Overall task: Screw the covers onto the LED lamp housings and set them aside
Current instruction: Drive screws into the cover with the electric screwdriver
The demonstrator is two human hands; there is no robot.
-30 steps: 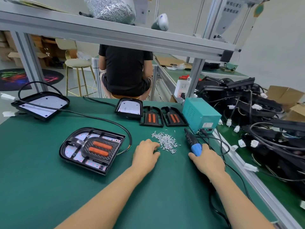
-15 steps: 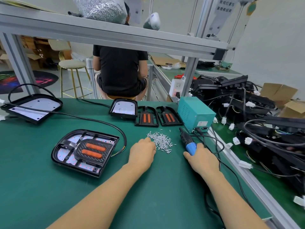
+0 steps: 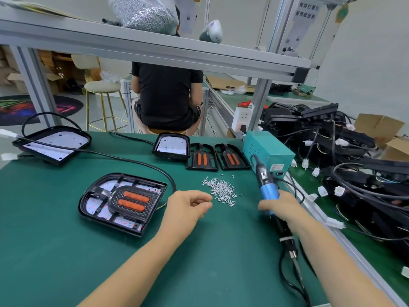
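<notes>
A black lamp housing [image 3: 122,203] with its cover [image 3: 130,201] laid in place, two orange strips showing, lay flat on the green counter [image 3: 44,251] just left of the left hand [image 3: 188,207]. That hand hovered between the housing and a loose pile of small silver screws [image 3: 221,191], fingers curled with thumb and fingertips pinched together, apparently on a single screw, though it was too small to be sure. The pile sat between the two hands, within easy reach of either. The right hand [image 3: 281,207] was wrapped around a blue electric screwdriver [image 3: 266,185], lifted off the counter with its cord trailing back toward the person, likely readied for driving. Beyond the screws, two spare covers [image 3: 218,156] and a bare housing [image 3: 171,146] waited in a row beside a teal power box [image 3: 269,151]. Far left of the hands lay another housing [image 3: 53,142] with its cable. To the right, past the counter's edge, a heap of wired lamps [image 3: 343,162] was stacked, probably finished pieces.
</notes>
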